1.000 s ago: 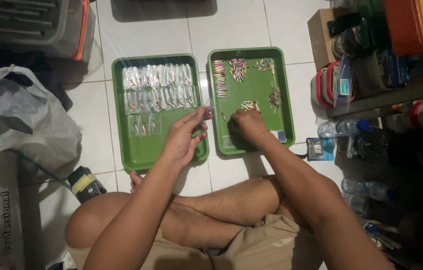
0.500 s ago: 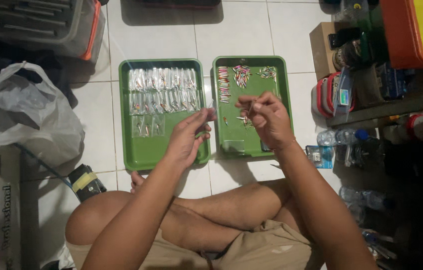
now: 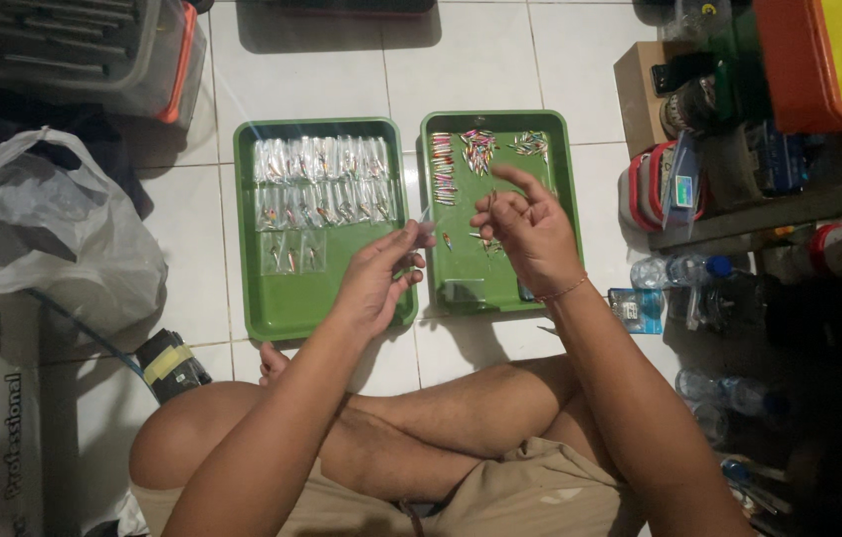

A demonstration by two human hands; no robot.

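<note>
White floor tiles carry a crumpled plastic bag (image 3: 53, 239), then a green tray of filled sachets (image 3: 286, 308); the left hand (image 3: 376, 283) pinches a small clear sachet (image 3: 423, 221), light, limp and slippery, best gripped at its edge, while the right hand (image 3: 530, 234), fingers curled narrow, seemingly nips a tiny lure above the tray of colourful lures (image 3: 560, 199)

One head-worn camera looks straight down, fairly near, at crossed legs (image 3: 421, 428) and the tiled floor (image 3: 461, 60).
</note>
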